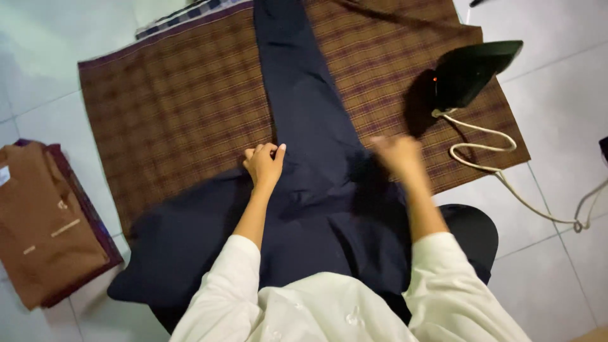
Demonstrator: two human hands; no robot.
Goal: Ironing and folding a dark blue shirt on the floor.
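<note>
iron upright at upper right, folded brown clothes lower left; left hand clenched on dark trousers, blurred right hand grip unclear.

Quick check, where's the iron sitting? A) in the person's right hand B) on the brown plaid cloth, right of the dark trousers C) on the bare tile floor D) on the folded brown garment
B: the iron stands on the brown plaid cloth, to the right of the dark trousers; the right hand is near it but apart from it.
</note>
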